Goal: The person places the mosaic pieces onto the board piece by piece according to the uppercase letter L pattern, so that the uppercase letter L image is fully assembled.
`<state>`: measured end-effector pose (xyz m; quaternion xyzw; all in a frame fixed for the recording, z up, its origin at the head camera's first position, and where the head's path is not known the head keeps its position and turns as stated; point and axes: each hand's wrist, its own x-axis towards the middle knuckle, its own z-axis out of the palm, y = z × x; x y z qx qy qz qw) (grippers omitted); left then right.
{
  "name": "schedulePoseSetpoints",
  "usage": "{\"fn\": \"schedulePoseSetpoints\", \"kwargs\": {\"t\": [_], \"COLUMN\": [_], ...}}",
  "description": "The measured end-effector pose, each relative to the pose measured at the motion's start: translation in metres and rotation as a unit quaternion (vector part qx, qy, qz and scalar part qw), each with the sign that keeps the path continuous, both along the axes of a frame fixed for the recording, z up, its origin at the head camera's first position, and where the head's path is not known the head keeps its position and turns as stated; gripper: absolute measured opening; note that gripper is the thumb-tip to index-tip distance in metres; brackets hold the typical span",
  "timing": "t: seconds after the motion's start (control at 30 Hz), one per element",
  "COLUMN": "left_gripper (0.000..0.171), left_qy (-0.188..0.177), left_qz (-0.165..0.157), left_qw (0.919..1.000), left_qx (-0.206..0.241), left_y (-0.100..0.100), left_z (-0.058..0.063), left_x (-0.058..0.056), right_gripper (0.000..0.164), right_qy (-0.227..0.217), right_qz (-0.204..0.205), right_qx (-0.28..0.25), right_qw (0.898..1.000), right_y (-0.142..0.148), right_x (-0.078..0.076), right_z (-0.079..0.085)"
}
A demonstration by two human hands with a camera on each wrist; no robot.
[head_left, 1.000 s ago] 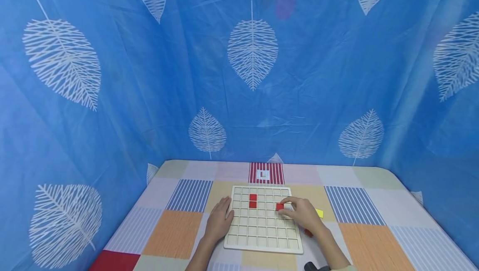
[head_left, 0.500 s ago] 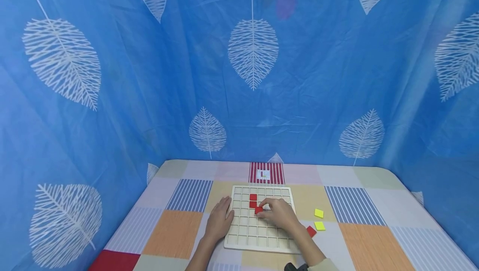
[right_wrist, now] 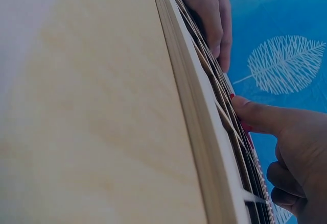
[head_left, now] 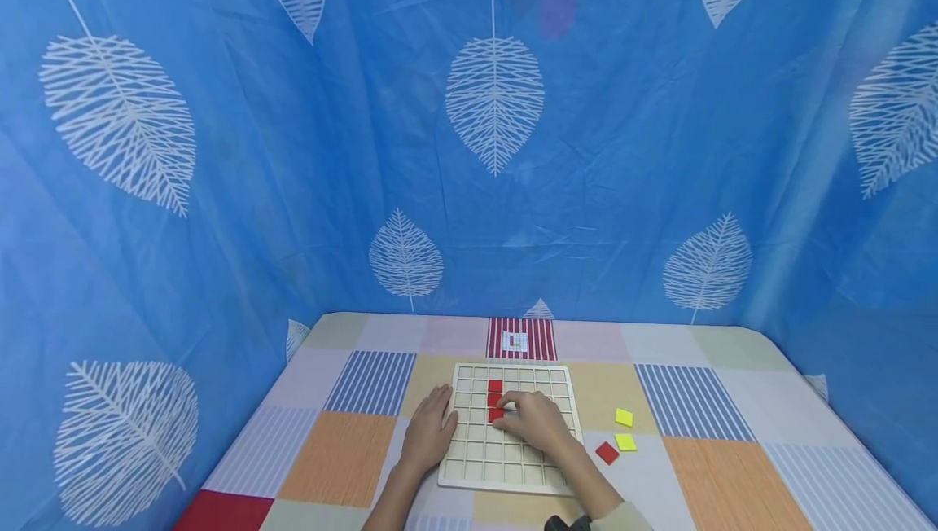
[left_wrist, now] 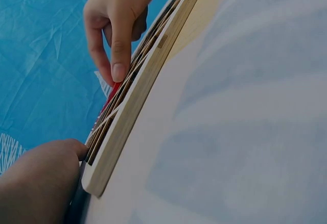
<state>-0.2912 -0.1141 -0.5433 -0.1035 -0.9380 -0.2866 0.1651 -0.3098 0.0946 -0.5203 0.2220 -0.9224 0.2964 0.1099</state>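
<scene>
A pale wooden grid board [head_left: 469, 472] lies on the table. In the head view, two red square tiles sit in its cells, the upper red tile [head_left: 495, 385] and the middle red tile [head_left: 494, 400] directly below. My right hand [head_left: 538, 423] pinches a third red tile [head_left: 496, 415] with thumb and finger, at the cell under those two. Its thumb [right_wrist: 248, 110] meets red at the board's surface in the right wrist view. My left hand [head_left: 428, 432] rests with extended fingers along the board's left edge; the left wrist view shows part of it beside the board corner.
Right of the board lie a loose red tile [head_left: 607, 453], a yellow tile [head_left: 624, 417] and another yellow tile [head_left: 626, 442]. A small card [head_left: 515, 341] with a grid pattern lies behind the board. Blue leaf-patterned cloth [head_left: 601, 189] hangs around the patchwork-covered table [head_left: 733, 482].
My right hand has carried the red tile leftward across the board to the cell below the other two. The loose tiles at right came into view. My left hand has stayed put.
</scene>
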Motion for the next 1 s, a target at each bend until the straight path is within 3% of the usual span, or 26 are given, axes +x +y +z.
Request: {"fn": "schedulePoseSetpoints", "kwargs": {"t": [0.23,0.5,0.77,1.0], "left_gripper": [0.044,0.044,0.044,0.044], "left_qy": [0.002,0.0,-0.004,-0.005], "left_qz": [-0.002,-0.002,0.002,0.001], "left_qw": [1.0,1.0,1.0,1.0], "left_qx": [0.0,-0.002,-0.003,-0.002], "left_y": [0.0,0.0,0.0,-0.001], "left_z": [0.0,0.0,0.0,0.0], "left_x": [0.0,0.0,0.0,0.0], "right_gripper": [0.026,0.029,0.027,0.029], "right_qy": [0.008,-0.014,-0.046,-0.043], "right_qz": [0.012,-0.008,-0.03,0.003], "right_qx": [0.008,-0.012,-0.038,-0.067], "right_qw": [1.0,1.0,0.998,0.997], "right_y": [-0.004,0.005,0.053,0.108], "right_x": [-0.001,0.006,0.012,0.02], "right_z": [-0.001,0.006,0.012,0.016]}}
